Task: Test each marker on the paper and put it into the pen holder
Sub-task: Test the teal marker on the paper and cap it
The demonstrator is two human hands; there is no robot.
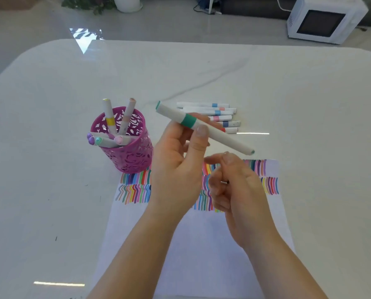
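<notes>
Working at a wide white table, over a sheet of paper striped along its far edge with rows of coloured test strokes. Keeping a purple pen holder at the paper's far left corner, with several leaning markers poking out of it. Leaving a row of loose markers lying side by side on the table beyond the paper, apart from the holder.

Risking, at a guess, a tipped holder: looking light and already loaded with markers slanting toward the near side, so likely to rock if the next one is going in at an angle or knocking those sticking out. Risking also a slip of the long marker, being pinched only near its middle, and a stray mark on the table if a tip is running off the crowded rows.

Gripping the green marker in the left hand, thumb and fingers pinching at its coloured band, holding it tilted in the air above the paper's far edge, just right of the holder, both ends seemingly capped. Hovering the right hand just under the marker's lower end without touching it, fingers loosely curled, forefinger reaching out, holding nothing that can be made out.
</notes>
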